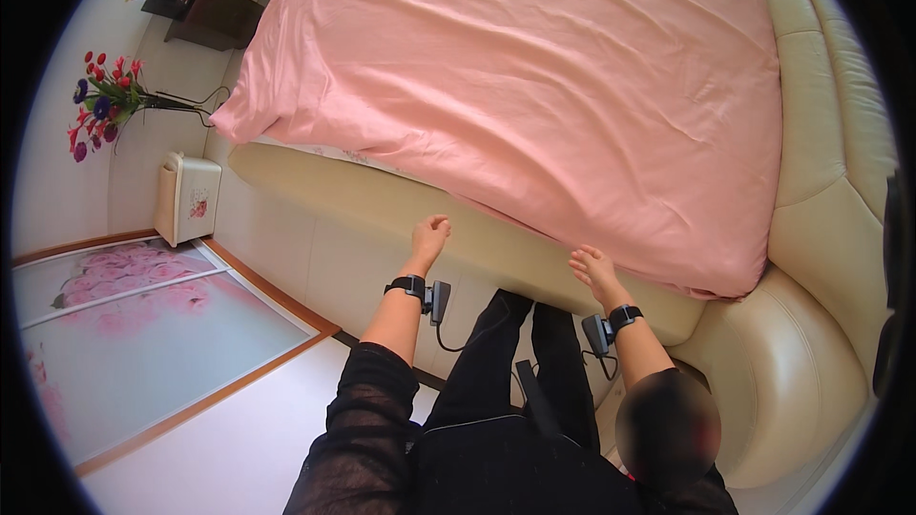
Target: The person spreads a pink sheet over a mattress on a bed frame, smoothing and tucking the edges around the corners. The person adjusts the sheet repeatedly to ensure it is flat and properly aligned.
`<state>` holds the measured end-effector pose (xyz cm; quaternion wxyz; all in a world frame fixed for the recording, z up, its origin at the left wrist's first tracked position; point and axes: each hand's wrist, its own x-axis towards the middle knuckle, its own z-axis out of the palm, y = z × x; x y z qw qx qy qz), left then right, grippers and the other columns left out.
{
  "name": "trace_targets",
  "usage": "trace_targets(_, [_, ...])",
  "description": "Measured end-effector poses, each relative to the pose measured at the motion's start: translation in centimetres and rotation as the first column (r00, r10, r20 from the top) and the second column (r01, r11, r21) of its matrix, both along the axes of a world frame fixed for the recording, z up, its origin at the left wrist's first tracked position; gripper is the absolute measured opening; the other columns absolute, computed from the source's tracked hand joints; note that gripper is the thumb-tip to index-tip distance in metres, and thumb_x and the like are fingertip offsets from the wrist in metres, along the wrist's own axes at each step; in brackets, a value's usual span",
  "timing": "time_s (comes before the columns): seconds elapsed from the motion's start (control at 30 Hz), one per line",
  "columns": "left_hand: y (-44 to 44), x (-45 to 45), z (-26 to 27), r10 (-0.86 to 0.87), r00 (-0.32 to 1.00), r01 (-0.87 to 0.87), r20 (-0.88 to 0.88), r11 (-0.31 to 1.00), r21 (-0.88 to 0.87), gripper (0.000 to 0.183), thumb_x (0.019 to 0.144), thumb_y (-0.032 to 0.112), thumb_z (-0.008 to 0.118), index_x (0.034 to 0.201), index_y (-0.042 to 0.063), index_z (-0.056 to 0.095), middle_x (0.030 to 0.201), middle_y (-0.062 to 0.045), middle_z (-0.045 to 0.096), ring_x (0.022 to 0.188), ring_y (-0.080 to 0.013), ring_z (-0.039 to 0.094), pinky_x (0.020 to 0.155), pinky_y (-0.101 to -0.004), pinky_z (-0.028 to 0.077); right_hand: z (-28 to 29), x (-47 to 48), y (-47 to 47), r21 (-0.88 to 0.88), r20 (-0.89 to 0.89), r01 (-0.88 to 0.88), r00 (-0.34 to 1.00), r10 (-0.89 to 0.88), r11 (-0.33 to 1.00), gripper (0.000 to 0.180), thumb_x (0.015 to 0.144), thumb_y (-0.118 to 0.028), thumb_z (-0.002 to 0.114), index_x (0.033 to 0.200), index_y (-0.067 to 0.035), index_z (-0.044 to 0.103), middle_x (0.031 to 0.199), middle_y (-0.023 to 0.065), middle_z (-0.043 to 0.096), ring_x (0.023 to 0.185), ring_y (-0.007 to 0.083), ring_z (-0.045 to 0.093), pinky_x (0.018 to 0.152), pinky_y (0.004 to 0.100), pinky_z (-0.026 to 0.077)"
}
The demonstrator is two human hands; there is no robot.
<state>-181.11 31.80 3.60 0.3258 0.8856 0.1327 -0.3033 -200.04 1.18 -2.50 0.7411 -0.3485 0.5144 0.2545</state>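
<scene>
My left hand hovers over the cream padded side rail of a bed, its fingers loosely curled around nothing. To its right, my right hand is held palm inward with its fingers slightly apart, also without anything in it. It is nearest to the lower edge of a pink bed cover, which lies creased across the mattress. A strip of white floral fabric shows under the cover's edge at the left. Each wrist wears a black strap with a small grey device and a cable.
A cream leather headboard bounds the bed at the right, with a rounded padded corner below it. At the left are artificial flowers, a cream bin and a rose-printed panel. Dark furniture stands beyond the bed's foot.
</scene>
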Motion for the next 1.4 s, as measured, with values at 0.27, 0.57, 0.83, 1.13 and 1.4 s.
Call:
trace_targets(0.27, [2.3, 3.5, -3.6, 0.481, 0.827, -0.556, -0.291, 0.777, -0.294, 0.033, 0.092, 0.016, 0.052, 0.123, 0.004, 0.048, 0.103, -0.010, 0.064, 0.092, -0.0183, 0.063, 0.077, -0.0273, 0.050, -4.4, 9.4, 8.4, 0.336, -0.158, 0.499, 0.866, -0.474, 0.799, 0.042, 0.091, -0.016, 0.052, 0.128, 0.000, 0.040, 0.133, 0.0130, 0.044, 0.120, 0.0261, 0.046, 0.091, 0.0399, 0.046])
trace_targets(0.57, [11.1, 4.4, -8.6, 0.269, 0.810, -0.545, -0.521, 0.672, -0.502, 0.036, 0.094, 0.020, 0.051, 0.125, 0.003, 0.047, 0.110, -0.012, 0.061, 0.103, -0.0200, 0.059, 0.088, -0.0299, 0.047, -12.9, 14.3, 17.6, 0.148, -0.204, 0.948, 0.309, -0.929, 0.283, 0.019, 0.094, -0.020, 0.051, 0.101, -0.003, 0.052, 0.100, 0.0089, 0.053, 0.092, 0.0222, 0.053, 0.079, 0.0344, 0.050])
trace_targets(0.83, [12.3, 8.2, -10.9, 0.052, 0.752, -0.566, -0.657, 0.560, -0.604, 0.063, 0.094, 0.043, 0.046, 0.137, -0.001, 0.032, 0.132, -0.017, 0.045, 0.120, -0.0261, 0.046, 0.099, -0.0376, 0.038, -10.9, 7.9, 23.0, 0.079, -0.132, 0.950, 0.309, -0.942, 0.301, 0.013, 0.095, -0.011, 0.048, 0.100, 0.000, 0.051, 0.092, 0.0117, 0.059, 0.076, 0.0192, 0.056, 0.061, 0.0248, 0.050])
trace_targets(1.13, [9.1, 12.7, -10.6, 0.208, 0.661, -0.726, -0.721, -0.069, -0.685, 0.104, 0.067, 0.073, 0.060, 0.142, 0.009, 0.026, 0.146, -0.009, 0.029, 0.131, -0.0293, 0.029, 0.108, -0.0482, 0.026, -9.3, 2.3, 26.0, 0.027, -0.351, 0.883, 0.447, -0.823, 0.468, 0.010, 0.093, -0.004, 0.046, 0.103, -0.003, 0.048, 0.088, 0.0108, 0.056, 0.067, 0.0178, 0.055, 0.053, 0.0230, 0.047])
trace_targets(1.4, [27.5, 14.5, -11.8, 0.551, 0.639, -0.742, -0.537, 0.257, -0.619, 0.057, 0.085, 0.023, 0.063, 0.131, 0.000, 0.040, 0.127, -0.013, 0.051, 0.114, -0.0281, 0.050, 0.099, -0.0423, 0.040, -13.4, 4.4, 27.4, -0.103, -0.324, 0.876, 0.419, -0.848, 0.472, 0.005, 0.091, -0.006, 0.049, 0.094, -0.004, 0.052, 0.083, 0.0085, 0.055, 0.067, 0.0170, 0.052, 0.061, 0.0263, 0.049])
